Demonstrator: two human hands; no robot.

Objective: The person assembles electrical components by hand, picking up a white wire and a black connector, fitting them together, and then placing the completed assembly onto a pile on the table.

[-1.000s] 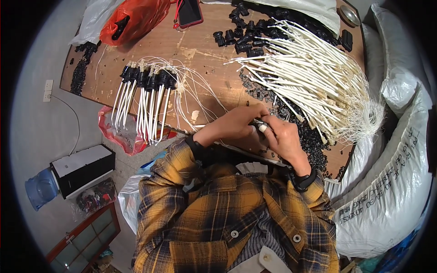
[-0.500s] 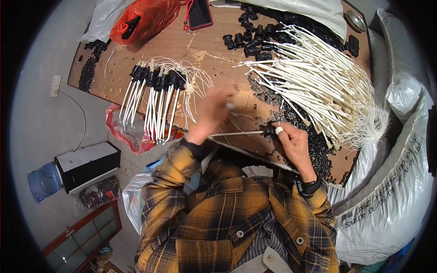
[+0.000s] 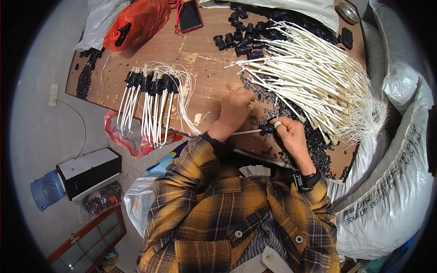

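My right hand (image 3: 291,136), with a pale cover on one finger, is closed on a black lamp socket (image 3: 266,130) at the table's near edge. A white sleeved wire (image 3: 247,132) runs from the socket to the left, partly hidden under my left wrist. My left hand (image 3: 236,108) is held just left of the socket, above the edge of a scatter of small black clips (image 3: 284,110). Its fingers are curled and pinched together; whatever is between them is too small to make out.
A big heap of white sleeved wires (image 3: 314,77) lies right, with loose black sockets (image 3: 246,41) behind. Left is a row of sockets (image 3: 154,84) with wires, their ends overhanging the edge. A red bag (image 3: 136,25) and phone (image 3: 190,17) are at the back; white sacks (image 3: 387,209) stand right.
My left hand has moved right, from beside the finished-looking row toward the small clips, and its fingers have closed. My right hand keeps its hold on the socket. The whole view has shifted slightly.
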